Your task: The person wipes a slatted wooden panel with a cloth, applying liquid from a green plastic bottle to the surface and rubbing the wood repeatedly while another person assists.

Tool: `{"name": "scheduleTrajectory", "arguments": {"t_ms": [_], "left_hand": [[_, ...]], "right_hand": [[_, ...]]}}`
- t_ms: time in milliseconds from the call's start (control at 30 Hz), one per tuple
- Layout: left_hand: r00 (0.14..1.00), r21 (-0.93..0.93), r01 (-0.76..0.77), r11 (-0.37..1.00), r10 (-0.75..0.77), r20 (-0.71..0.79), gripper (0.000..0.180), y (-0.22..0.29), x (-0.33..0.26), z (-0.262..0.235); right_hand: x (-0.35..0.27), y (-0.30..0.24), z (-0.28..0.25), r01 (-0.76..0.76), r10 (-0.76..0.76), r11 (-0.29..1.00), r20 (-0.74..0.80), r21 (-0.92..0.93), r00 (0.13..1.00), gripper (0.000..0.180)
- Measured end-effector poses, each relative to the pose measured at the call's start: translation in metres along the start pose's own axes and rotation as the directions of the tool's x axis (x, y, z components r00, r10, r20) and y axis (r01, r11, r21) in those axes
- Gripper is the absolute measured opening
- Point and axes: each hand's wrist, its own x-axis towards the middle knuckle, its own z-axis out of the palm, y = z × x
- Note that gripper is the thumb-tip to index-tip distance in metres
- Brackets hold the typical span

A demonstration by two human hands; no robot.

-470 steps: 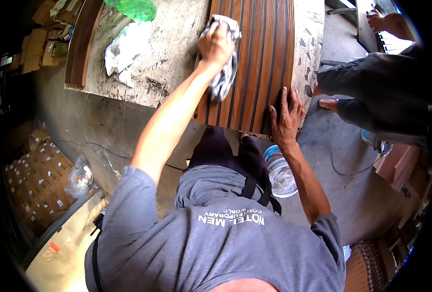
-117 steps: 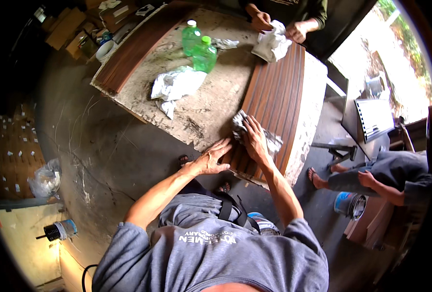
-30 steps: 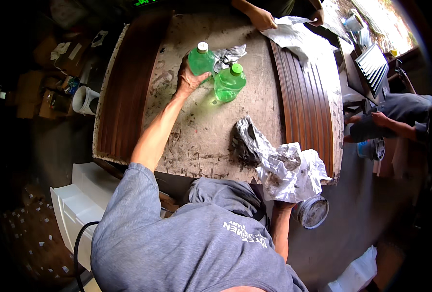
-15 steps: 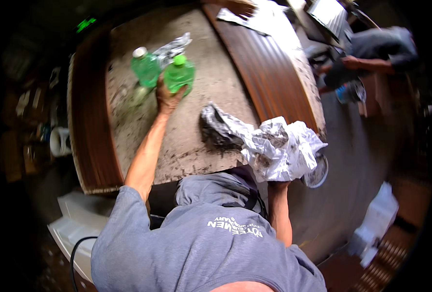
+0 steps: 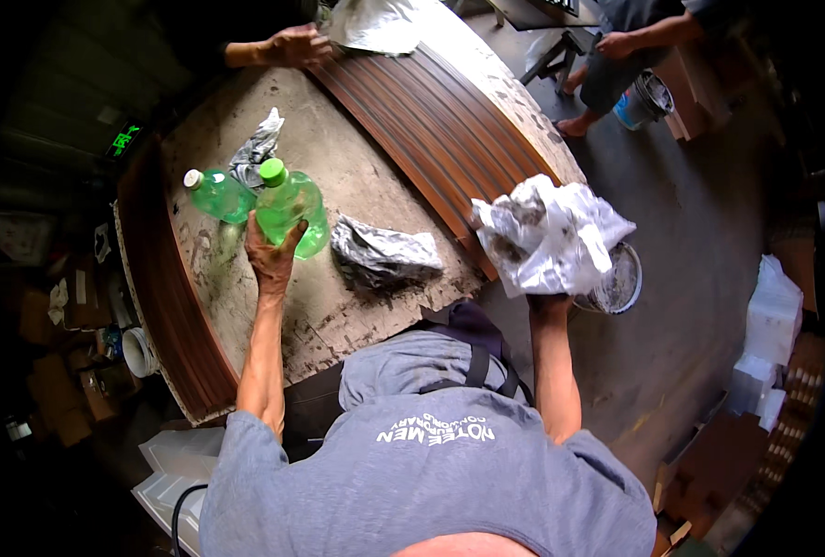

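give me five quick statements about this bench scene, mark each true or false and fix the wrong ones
1. The left hand grips the green-capped bottle. True.
2. The right hand carries nothing. False: it carries a crumpled white bundle.
3. The white-capped bottle is left of the green-capped one. True.
4. The grey-stained rag lies on the floor. False: it lies on the table.
5. Another person's hand is near the grooved panel's far end. True.
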Motion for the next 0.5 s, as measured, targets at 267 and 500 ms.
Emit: {"name": "scheduleTrajectory", "arguments": {"t_ms": [267, 500], "left_hand": [[0.961, -0.028, 0.081, 0.996, -0.071, 0.266, 0.051, 0.109, -0.026, 0.053], [0.807, 0.116, 0.122, 0.986, -0.167, 0.566, 0.050, 0.154, -0.044, 0.109]], "right_hand": [[0.062, 0.005, 0.008, 0.304, -0.310, 0.951, 0.148, 0.063, 0.939, 0.048], [0.068, 0.035, 0.014, 0.117, -0.155, 0.952, 0.113, 0.281, 0.981, 0.045]]}}
